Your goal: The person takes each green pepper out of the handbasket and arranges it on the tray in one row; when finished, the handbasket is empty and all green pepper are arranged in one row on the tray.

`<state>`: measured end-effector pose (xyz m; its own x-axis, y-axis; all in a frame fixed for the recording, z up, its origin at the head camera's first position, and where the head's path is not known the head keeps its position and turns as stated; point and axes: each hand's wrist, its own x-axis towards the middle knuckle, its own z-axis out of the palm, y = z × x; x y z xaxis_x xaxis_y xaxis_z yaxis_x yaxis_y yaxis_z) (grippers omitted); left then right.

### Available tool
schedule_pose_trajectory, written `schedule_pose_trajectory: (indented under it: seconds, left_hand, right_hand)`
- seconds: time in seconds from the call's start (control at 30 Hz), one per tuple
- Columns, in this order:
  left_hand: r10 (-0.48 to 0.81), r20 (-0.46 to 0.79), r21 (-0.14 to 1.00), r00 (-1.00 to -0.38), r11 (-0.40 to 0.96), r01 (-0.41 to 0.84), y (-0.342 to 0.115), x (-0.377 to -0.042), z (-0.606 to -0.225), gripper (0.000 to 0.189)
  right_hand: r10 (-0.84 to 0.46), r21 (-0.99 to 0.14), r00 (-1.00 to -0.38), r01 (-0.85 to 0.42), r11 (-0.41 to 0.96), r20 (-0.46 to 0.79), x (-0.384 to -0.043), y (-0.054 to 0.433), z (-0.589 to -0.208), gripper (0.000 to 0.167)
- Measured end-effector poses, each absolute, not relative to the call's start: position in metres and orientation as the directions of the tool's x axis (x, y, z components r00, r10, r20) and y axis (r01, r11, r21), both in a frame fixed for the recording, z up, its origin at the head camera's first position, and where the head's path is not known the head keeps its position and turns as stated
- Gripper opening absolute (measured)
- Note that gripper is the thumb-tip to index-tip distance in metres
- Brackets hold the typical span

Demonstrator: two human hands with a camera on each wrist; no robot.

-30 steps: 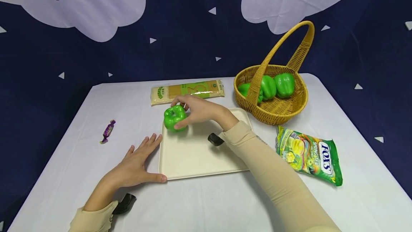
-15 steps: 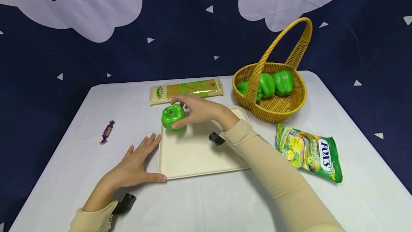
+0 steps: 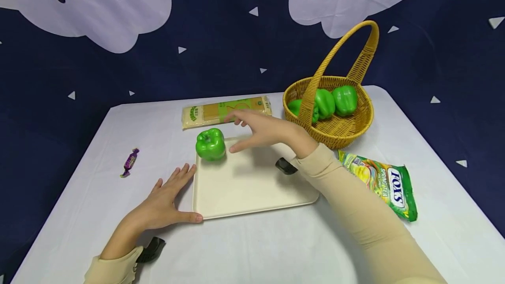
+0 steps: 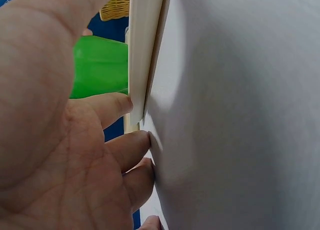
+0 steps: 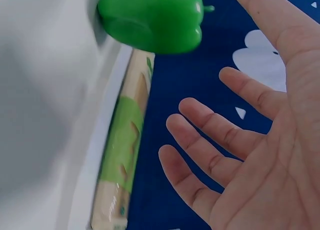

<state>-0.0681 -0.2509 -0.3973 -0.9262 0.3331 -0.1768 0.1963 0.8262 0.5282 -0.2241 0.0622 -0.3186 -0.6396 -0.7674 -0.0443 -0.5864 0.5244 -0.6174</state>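
A green bell pepper (image 3: pixel 211 144) stands at the far left corner of a cream rectangular tray (image 3: pixel 248 187). My right hand (image 3: pixel 264 130) hovers over the tray just right of the pepper, thumb and fingers spread and nothing between them. The right wrist view shows the same pepper (image 5: pixel 152 20) apart from the fingertips. At the tray's near left corner my left hand (image 3: pixel 167 205) lies with straight fingers, thumb and fingertips against the rim. In the left wrist view, fingers touch the tray's edge (image 4: pixel 145 44).
A wicker basket (image 3: pixel 367 122) with several green peppers (image 3: pixel 345 100) stands at the back right. Behind the tray lies a long noodle packet (image 3: pixel 213 111). A green candy bag (image 3: pixel 398 192) is at the right, partly behind the right sleeve. A purple wrapped candy (image 3: pixel 130 162) lies at the left.
My right hand has let go of the green pepper and drawn back to the right. The pepper stays at the tray's far left corner. My left hand keeps its place at the rim.
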Motion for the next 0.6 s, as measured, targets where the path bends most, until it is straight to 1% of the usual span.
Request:
schedule_pose_trajectory:
  seconds: [0.2, 0.33, 0.6]
  left_hand:
    - [0.335, -0.173, 0.533, -0.926, 0.823, 0.198, -0.25, -0.068, -0.397, 0.135]
    - [0.336, -0.174, 0.536, -0.926, 0.821, 0.197, -0.251, -0.067, -0.396, 0.135]
    - [0.338, -0.174, 0.542, -0.925, 0.817, 0.197, -0.25, -0.067, -0.395, 0.134]
  right_hand:
    - [-0.764, -0.605, -0.645, -0.603, 0.52, -0.013, -0.216, 0.094, -0.311, 0.081]
    - [-0.74, -0.61, -0.673, -0.585, 0.535, -0.004, -0.207, 0.117, -0.304, 0.081]
    - [-0.688, -0.616, -0.725, -0.558, 0.557, 0.034, -0.188, 0.169, -0.291, 0.073]
